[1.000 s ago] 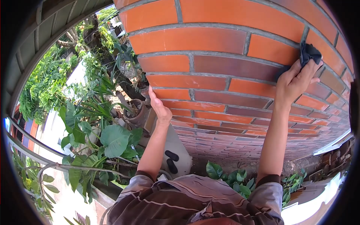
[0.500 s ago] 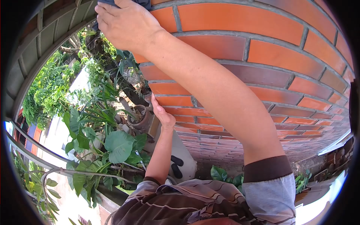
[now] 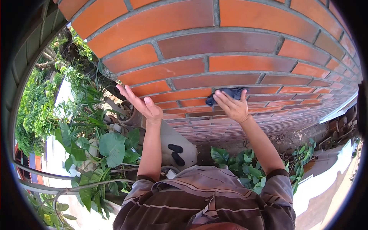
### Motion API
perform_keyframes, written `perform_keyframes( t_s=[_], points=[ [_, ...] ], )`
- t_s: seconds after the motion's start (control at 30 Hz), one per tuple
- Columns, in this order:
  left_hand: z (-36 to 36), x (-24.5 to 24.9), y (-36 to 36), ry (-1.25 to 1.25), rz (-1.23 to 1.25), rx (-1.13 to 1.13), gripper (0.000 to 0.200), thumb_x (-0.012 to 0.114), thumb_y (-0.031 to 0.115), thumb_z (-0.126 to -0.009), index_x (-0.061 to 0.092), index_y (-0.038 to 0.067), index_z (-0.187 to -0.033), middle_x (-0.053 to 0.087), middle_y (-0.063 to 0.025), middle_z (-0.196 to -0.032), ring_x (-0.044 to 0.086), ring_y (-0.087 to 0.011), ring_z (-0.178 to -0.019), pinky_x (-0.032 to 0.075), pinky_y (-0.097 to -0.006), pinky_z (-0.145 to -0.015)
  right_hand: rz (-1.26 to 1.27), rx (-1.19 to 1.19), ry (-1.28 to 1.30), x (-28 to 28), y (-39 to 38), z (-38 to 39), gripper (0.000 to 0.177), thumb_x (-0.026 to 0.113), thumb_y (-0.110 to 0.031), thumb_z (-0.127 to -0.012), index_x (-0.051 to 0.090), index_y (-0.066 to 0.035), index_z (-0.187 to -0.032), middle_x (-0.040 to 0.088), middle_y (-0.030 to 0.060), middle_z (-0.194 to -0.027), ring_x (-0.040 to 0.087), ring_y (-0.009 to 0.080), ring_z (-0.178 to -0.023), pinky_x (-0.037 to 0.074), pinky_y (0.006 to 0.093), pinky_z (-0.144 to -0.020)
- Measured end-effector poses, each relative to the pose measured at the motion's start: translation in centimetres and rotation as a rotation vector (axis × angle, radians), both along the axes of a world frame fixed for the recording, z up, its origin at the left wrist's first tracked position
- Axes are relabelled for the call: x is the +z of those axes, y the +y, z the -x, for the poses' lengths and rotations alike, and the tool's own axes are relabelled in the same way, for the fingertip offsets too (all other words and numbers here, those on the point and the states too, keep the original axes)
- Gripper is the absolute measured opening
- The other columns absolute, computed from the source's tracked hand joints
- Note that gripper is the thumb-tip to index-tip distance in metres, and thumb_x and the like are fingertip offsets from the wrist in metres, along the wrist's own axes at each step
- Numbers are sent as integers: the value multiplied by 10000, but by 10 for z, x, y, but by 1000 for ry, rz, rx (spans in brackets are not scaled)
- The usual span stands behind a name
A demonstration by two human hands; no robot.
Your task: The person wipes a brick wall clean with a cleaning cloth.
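Note:
A dark cloth [image 3: 234,92] lies against the orange and brown brick wall [image 3: 253,42]. Over it is my right hand [image 3: 232,107], which presses the cloth to the bricks with its palm, the thumb pointing up. My left hand [image 3: 141,104] is at the wall's left edge, fingers spread, with nothing in it. Whether its palm touches the bricks is hard to tell.
Leafy plants [image 3: 112,149] and a clay pot [image 3: 132,117] stand at the left beside the wall. A pair of dark slippers [image 3: 176,154] lies on the concrete below. More green plants [image 3: 247,166] grow at the wall's foot.
My right hand has come down and to the right with the cloth, from the wall's upper left corner to its middle. My left hand has moved slightly left and up. The view has shifted.

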State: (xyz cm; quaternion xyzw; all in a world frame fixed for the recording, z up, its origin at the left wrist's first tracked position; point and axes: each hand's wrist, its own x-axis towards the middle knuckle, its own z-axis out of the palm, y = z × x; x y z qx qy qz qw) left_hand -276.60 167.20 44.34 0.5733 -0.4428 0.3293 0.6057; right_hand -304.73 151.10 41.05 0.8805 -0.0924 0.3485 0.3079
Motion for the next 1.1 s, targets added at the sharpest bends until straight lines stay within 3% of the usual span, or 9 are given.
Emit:
perform_keyframes(
  t_s=[0.2,0.27,0.4,0.53,0.6,0.73,0.8,0.93,1.1],
  points=[
    [9,-4,-22,-109,-44,140,688,333,388,-995,141,3,-1533,-14,-270,-1585,11,-413,-1475,67,-558,-1159,-450,-641,-1163,45,-97,124,503,397,-126,-1008,280,56,-1462,327,259,-1505,355,375,-1375,26,526,-1173],
    [12,-1,-21,-114,-36,88,668,302,398,-1013,138,16,-1537,-26,-240,-1595,-11,-377,-1482,45,-546,-1163,-775,-364,-1464,74,-99,121,511,370,-151,-1026,242,87,-1461,288,276,-1519,279,391,-1410,18,461,-1184],
    [10,-2,-19,-117,-61,103,719,324,435,-998,122,-4,-1531,-34,-263,-1587,-7,-410,-1474,47,-574,-1155,-404,-329,-1120,99,-40,13,546,445,-54,-962,257,50,-1465,195,281,-1554,133,436,-1460,-27,606,-1125],
    [15,-2,-19,-40,-75,153,688,336,406,-1011,157,-25,-1517,12,-277,-1580,16,-413,-1471,77,-572,-1150,-386,48,-407,51,62,-94,489,493,-147,-890,496,-83,-1374,454,119,-1465,477,208,-1324,55,614,-1137],
    [8,-8,-20,-54,-62,203,676,352,382,-1010,165,-30,-1511,28,-287,-1572,42,-416,-1467,108,-572,-1147,-151,89,-320,14,58,-106,446,481,-169,-895,544,-120,-1334,508,117,-1415,535,212,-1262,76,639,-1124],
    [6,-10,-18,-44,-54,145,675,381,365,-1002,167,-26,-1508,71,-278,-1559,71,-408,-1460,132,-537,-1151,-317,-118,-609,24,15,-32,476,485,-90,-870,524,-107,-1345,550,129,-1364,544,250,-1244,0,631,-1139],
    [7,-10,-22,-49,-39,152,698,400,387,-991,185,-32,-1506,93,-281,-1556,92,-420,-1453,143,-553,-1142,-295,-254,-867,49,-32,33,557,531,-62,-827,450,5,-1374,429,245,-1442,382,414,-1361,3,645,-1127],
    [4,-14,-33,-128,-15,260,745,432,426,-970,202,-43,-1502,136,-284,-1549,103,-442,-1445,148,-590,-1122,-360,-440,-1242,39,-118,138,494,438,-61,-956,332,50,-1426,286,264,-1524,205,442,-1437,124,538,-1157],
    [3,-17,-29,-150,-15,248,767,466,425,-966,194,-52,-1502,159,-284,-1543,104,-452,-1439,143,-612,-1111,-368,-522,-1283,-1,-79,93,485,475,0,-925,345,97,-1382,245,312,-1521,172,510,-1421,161,516,-1151]
  ],
)
